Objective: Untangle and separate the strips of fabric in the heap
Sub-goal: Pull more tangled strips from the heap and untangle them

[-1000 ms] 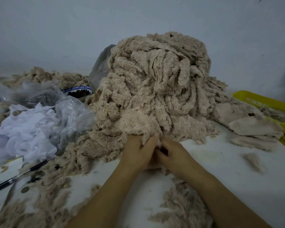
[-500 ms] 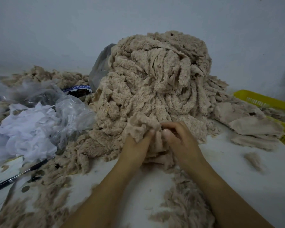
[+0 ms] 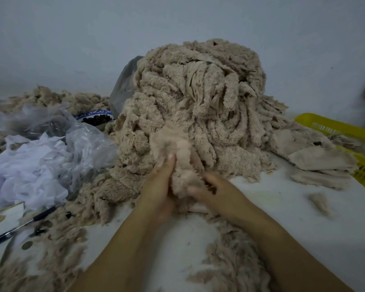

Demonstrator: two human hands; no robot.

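Note:
A tall heap of beige fleecy fabric strips (image 3: 200,98) stands on the white table, against the wall. At its front foot both hands hold one fluffy beige strip (image 3: 177,157) that sticks up between them. My left hand (image 3: 158,186) grips the strip's left side, fingers pointing up along it. My right hand (image 3: 217,192) grips its lower right side, with fingers curled into the fleece. The strip's lower end is hidden behind the hands.
Crumpled clear and white plastic bags (image 3: 40,157) lie at the left, with a pen (image 3: 23,224) in front of them. A yellow basket (image 3: 350,144) sits at the right edge. Flat beige pieces (image 3: 316,159) and loose fluff (image 3: 236,260) lie on the table (image 3: 303,239).
The hands rose from the table into the heap's foot, then pulled a fluffy strip up and out. The right hand has dropped lower and to the right.

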